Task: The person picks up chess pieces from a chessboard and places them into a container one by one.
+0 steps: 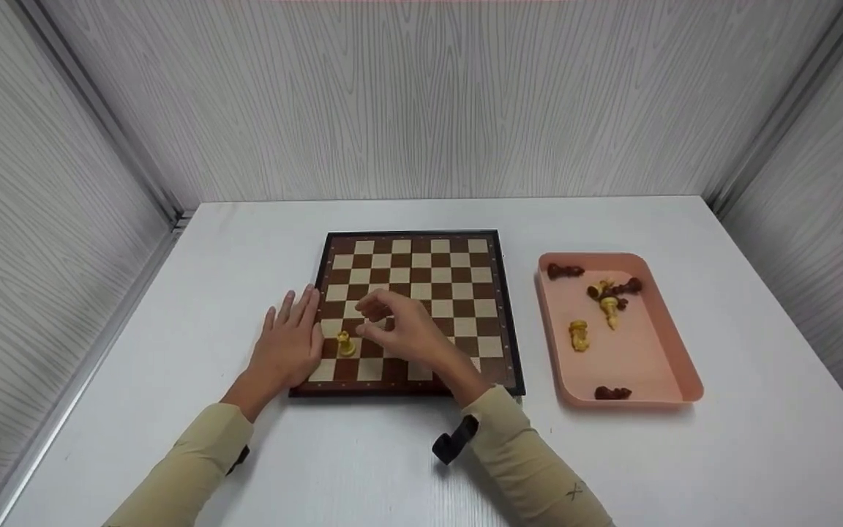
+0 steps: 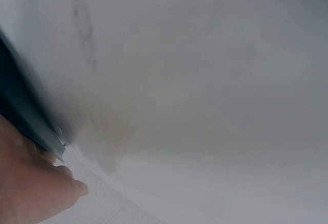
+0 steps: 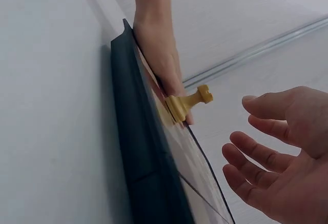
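Observation:
A yellow rook (image 1: 346, 344) stands upright near the front left corner of the chessboard (image 1: 401, 391). My left hand (image 1: 288, 345) rests along the board's left edge with its fingers straight, pointing away from me. Over the board, just right of the rook, is my right hand (image 1: 403, 327). Its thumb and fingers are loosely bent and apart, with nothing between them. In the right wrist view the rook (image 3: 188, 103) sits apart from the fingertips (image 3: 249, 99). The left wrist view catches part of my left hand (image 2: 38, 193) against the board's dark side (image 2: 23, 101).
To the right of the board lies a pink tray (image 1: 674, 351). Inside are several chess pieces on their sides, among them a yellow piece (image 1: 579, 335) and a dark red one (image 1: 613, 393). Pale wood-grain panels (image 1: 421, 102) wall the white table (image 1: 260, 241) at the back and sides.

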The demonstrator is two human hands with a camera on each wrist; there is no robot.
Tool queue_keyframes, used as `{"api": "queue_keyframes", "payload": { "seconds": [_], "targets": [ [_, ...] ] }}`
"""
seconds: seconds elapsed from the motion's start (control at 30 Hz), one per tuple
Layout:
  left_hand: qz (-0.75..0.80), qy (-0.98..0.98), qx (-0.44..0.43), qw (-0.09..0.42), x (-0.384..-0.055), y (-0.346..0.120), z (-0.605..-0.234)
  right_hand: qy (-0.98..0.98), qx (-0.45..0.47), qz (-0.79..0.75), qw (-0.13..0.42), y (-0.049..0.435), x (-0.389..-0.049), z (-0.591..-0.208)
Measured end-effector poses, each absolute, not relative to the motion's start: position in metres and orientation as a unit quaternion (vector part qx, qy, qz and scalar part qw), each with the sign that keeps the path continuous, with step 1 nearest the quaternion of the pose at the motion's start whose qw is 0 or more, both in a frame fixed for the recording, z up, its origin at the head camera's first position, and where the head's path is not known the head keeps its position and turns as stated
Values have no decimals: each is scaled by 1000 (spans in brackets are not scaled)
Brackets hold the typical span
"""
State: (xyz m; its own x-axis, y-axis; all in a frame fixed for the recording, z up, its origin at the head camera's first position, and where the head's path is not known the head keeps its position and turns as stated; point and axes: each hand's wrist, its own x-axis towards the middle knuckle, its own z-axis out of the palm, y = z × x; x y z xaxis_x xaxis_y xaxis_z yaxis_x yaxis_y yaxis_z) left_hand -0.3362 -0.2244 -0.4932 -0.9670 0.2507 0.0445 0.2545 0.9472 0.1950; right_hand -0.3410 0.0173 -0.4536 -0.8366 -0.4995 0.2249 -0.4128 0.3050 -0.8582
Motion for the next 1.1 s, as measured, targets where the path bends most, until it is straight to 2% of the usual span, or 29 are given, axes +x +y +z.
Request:
{"api": "queue_keyframes", "payload": {
  "seconds": [0.6,1.1],
  "targets": [
    [-100,-987,-129,10,-334,-223,-491,813,-303,-493,64,1,-332,-465],
    [-102,-987,-127,5,-334,-224,-491,831,-298,-468,35,-9,-332,-468]
  ]
}}
